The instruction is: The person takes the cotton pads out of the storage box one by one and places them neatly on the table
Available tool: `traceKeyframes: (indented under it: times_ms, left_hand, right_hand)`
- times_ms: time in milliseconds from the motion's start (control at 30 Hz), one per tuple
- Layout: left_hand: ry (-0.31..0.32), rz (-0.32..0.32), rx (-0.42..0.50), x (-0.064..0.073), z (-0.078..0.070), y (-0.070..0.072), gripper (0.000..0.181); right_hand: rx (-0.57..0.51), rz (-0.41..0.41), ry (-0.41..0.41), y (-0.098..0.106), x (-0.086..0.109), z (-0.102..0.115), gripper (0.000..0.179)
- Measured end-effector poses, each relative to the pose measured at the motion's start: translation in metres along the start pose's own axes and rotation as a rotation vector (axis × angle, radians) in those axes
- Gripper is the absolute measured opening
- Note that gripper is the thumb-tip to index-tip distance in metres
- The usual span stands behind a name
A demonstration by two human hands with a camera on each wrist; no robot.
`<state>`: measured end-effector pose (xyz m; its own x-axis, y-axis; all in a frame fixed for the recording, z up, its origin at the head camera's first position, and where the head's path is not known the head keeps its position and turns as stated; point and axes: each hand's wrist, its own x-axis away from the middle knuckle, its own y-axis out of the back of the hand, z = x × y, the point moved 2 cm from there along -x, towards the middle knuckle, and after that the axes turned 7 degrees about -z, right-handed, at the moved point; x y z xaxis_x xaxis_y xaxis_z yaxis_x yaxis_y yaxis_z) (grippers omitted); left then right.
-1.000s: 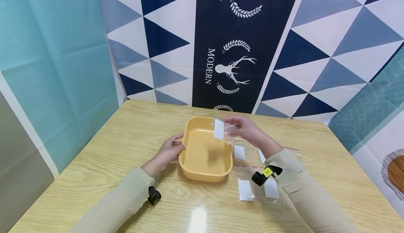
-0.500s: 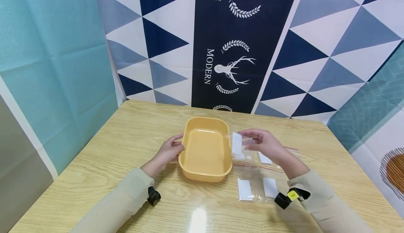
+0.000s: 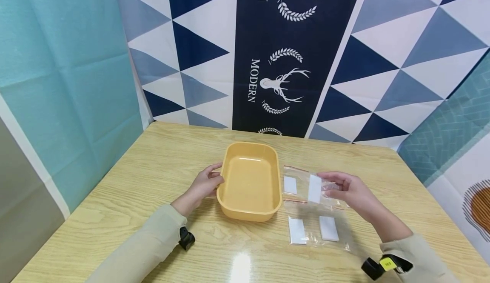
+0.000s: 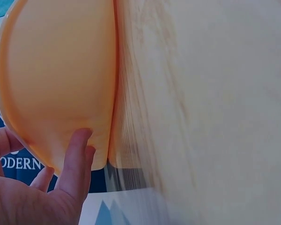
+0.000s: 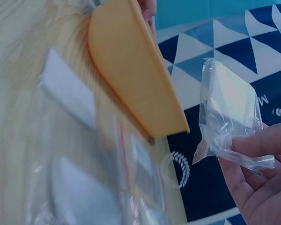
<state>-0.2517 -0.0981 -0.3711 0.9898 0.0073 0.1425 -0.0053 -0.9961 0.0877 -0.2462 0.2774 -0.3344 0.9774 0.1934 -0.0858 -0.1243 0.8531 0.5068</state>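
Observation:
A yellow plastic basin (image 3: 250, 185) stands on the table. My left hand (image 3: 203, 186) holds its left side, with fingers (image 4: 75, 159) against the outer wall and a digit passing behind the rim. My right hand (image 3: 350, 191) pinches a clear plastic bag (image 5: 229, 108) with a white rectangular piece (image 3: 314, 188) inside, raised right of the basin. Below and around it lie more clear bags with red seal lines, holding a white piece (image 3: 290, 185) at the back, another (image 3: 297, 231) in front, and a third (image 3: 328, 228) front right.
The light wooden table (image 3: 172, 147) meets a patterned cloth (image 3: 206, 53) at its back edge. A teal cloth (image 3: 69, 83) hangs on the left. The bags lie close along the basin's right side.
My right hand has moved from above the basin's right rim rightward over the bags, still pinching its bag. My left hand and the basin have stayed in place.

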Motion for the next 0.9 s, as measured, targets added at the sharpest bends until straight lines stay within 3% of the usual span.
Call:
traceKeyframes:
  times_ms: [367, 567, 767, 900]
  left_hand:
    - [-0.008, -0.001, 0.004, 0.006, -0.004, 0.001, 0.059]
    - [-0.005, -0.011, -0.007, 0.005, -0.004, -0.001, 0.058]
    - [-0.005, -0.006, 0.000, -0.011, 0.013, 0.000, 0.058]
    - [-0.008, -0.017, -0.003, -0.019, 0.024, 0.000, 0.059]
  right_hand:
    - [-0.060, -0.049, -0.022, 0.025, 0.030, -0.035, 0.047]
    - [-0.034, -0.094, -0.035, 0.039, 0.048, -0.052, 0.043]
    - [-0.038, -0.118, -0.012, 0.052, 0.060, -0.065, 0.041]
    - [0.011, -0.131, -0.059, 0.057, 0.066, -0.071, 0.042]
